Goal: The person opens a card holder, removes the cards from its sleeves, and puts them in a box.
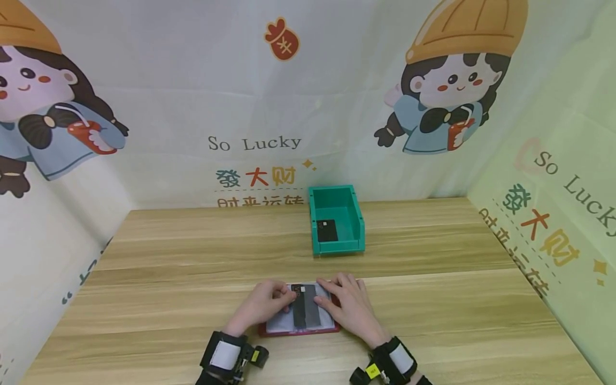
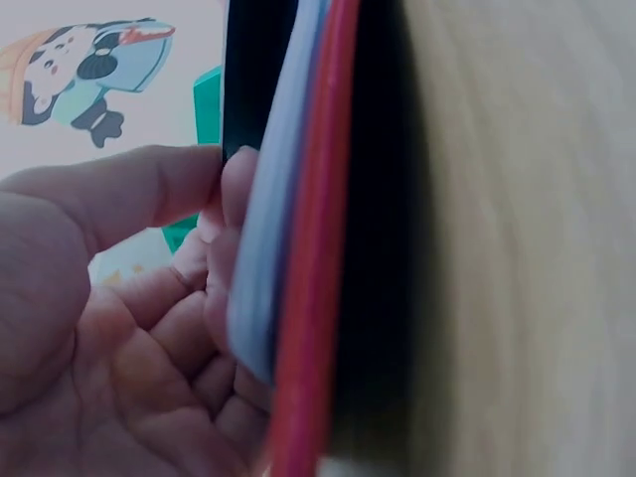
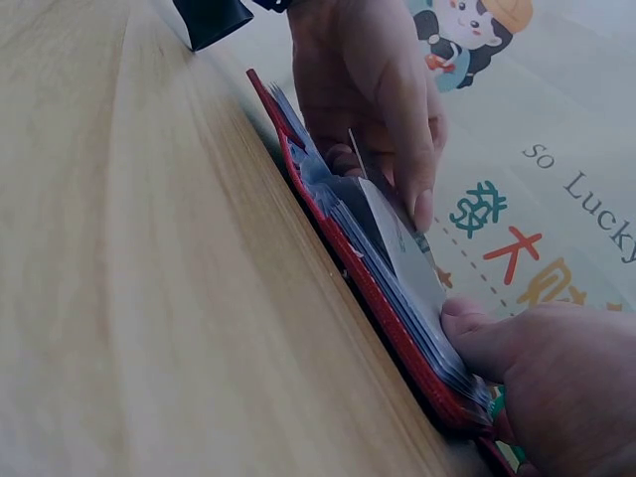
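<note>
- Left hand (image 1: 267, 302): thumb and finger pinch a thin black rectangular card (image 1: 299, 309), probably for edge control.
- Right hand (image 1: 350, 303): thumb and forefinger spread, seemingly steadying the red-covered, plastic-sleeved booklet (image 1: 280, 322), lower centre in head view.

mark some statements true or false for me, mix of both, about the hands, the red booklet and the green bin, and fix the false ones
1. The left hand pinches a dark card. True.
2. The red booklet is closed. False: the booklet lies open, its clear sleeves showing.
3. The right hand touches the booklet. True.
4. The green bin stands nearer the person than the booklet. False: the bin stands beyond the booklet, near the wall.
5. A dark flat piece lies inside the bin. True.
6. The backdrop behind the table is plain. False: it shows cartoon figures and lettering.
</note>
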Demonstrator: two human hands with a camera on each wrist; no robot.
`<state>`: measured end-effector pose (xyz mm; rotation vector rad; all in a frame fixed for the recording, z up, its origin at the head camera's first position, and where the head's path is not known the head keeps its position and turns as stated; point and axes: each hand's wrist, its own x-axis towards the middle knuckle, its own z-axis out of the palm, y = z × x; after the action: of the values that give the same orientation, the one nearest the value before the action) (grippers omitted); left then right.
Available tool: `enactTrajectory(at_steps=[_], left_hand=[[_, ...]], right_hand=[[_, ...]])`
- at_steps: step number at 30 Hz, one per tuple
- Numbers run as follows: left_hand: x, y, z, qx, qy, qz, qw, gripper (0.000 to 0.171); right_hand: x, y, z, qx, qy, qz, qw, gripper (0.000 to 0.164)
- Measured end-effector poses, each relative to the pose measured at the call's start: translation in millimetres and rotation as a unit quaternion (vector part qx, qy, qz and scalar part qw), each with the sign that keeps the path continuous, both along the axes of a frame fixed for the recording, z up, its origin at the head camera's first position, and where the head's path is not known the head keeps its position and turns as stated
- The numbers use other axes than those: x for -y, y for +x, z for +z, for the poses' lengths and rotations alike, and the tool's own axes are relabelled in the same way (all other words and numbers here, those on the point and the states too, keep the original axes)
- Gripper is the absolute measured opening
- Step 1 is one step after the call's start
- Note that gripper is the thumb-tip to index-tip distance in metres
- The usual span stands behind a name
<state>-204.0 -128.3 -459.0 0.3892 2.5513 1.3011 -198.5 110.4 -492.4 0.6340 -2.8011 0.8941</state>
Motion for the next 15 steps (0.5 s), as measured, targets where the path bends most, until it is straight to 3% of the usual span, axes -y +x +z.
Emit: enactTrajectory(at_steps=[6, 15], left_hand=[[9.5, -0.8, -4.0, -0.003, 0.051, -0.026, 0.9983, 0.024], [14.9, 0.0, -2.6, 0.025, 0.091, -0.009, 0.9955, 0.027]], right_hand=[[0.2, -0.3, -0.6, -0.003, -0.004, 0.001, 1.000, 0.040], [-0.4, -1.0, -2.9, 0.000, -0.017, 0.002, 1.000, 0.040]])
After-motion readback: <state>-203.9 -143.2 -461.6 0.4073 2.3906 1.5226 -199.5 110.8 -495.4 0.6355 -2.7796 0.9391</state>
